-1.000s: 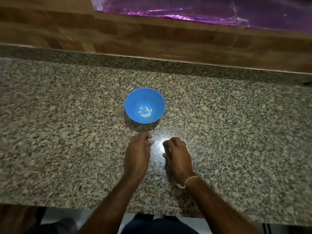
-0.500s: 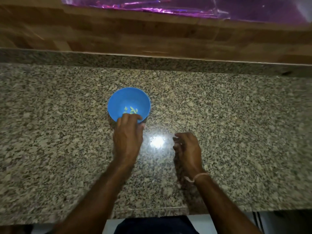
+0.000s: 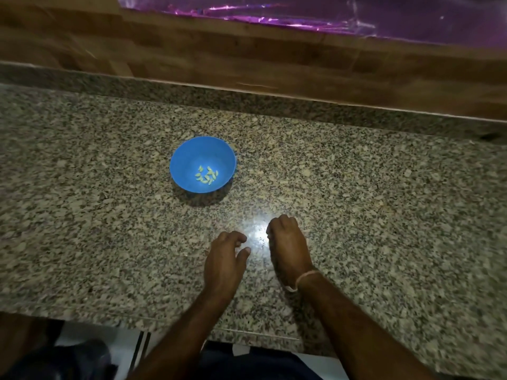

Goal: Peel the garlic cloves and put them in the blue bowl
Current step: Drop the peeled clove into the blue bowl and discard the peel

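The blue bowl (image 3: 183, 171) stands on the granite counter, left of centre, with several small peeled garlic cloves (image 3: 207, 175) at its bottom. My left hand (image 3: 225, 259) hovers low over the counter, nearer than the bowl and slightly right of it. Its fingers are loosely curled, the thumb is out, and nothing shows in it. My right hand (image 3: 288, 248) sits just to its right with the back up and the fingers curled under. Whatever is inside that hand is hidden. A pale thread band circles the right wrist. I see no loose garlic on the counter.
The speckled granite counter (image 3: 384, 215) runs the full width, with its front edge (image 3: 247, 334) close to my body. A wooden ledge (image 3: 247, 58) rises behind it, and purple foil (image 3: 301, 12) lies on top of the ledge. A bright light glare sits between my hands.
My left hand reached to the bowl's near rim half a second ago and has since drawn back beside my right hand. The right hand kept its curled pose.
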Motion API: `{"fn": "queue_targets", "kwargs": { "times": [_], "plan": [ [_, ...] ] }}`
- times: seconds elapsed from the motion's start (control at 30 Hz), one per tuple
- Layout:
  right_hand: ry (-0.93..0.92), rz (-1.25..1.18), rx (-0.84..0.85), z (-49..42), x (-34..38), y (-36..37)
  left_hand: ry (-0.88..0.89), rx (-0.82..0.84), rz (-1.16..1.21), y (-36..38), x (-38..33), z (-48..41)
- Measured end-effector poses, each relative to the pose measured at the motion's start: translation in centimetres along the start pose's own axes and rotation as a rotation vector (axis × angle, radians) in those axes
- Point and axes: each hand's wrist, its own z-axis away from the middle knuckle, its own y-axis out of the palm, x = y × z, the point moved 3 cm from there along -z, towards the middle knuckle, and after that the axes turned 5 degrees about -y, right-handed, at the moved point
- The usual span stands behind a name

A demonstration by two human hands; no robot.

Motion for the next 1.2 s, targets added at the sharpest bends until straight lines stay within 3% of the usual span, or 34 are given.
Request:
{"fn": "queue_targets", "kwargs": {
  "times": [0.07, 0.2, 0.33, 0.5, 0.73, 1.07, 1.13, 1.2],
  "plan": [
    [0.029, -0.166, -0.032, 0.9, -0.1, -0.6, -0.178, 0.06, 0.181, 0.5, -0.4, 0.3],
    [0.12, -0.726, -0.1, 3.0, 1.0, -1.8, -0.547, 0.252, 0.74, 2.1, -1.8, 0.7],
    [0.243, -1.022, -0.076, 4.6, 0.7, -1.4, -0.63, 0.265, 0.83, 2.3, -2.0, 1.9],
    [0.387, -1.177, -0.07, 5.6, 0.4, -1.5, -0.661, 0.223, 0.873, 2.2, -1.9, 3.3],
    [0.41, -1.233, -0.055, 6.1, 0.8, -1.5, -0.64, 0.264, 0.892, 2.0, -1.9, 3.8],
    [0.405, -1.199, -0.083, 6.0, 3.2, -1.6, -0.831, 0.496, 0.885, 0.4, 0.2, 2.4],
    [0.406, -1.134, -0.073, 5.7, 3.6, -1.2, -0.781, 0.463, 0.88, 0.1, 0.7, 2.3],
    [0.398, -0.999, -0.07, 5.5, 3.6, -0.7, -0.564, 0.324, 0.798, -0.7, 1.1, 2.0]
  ]
}}
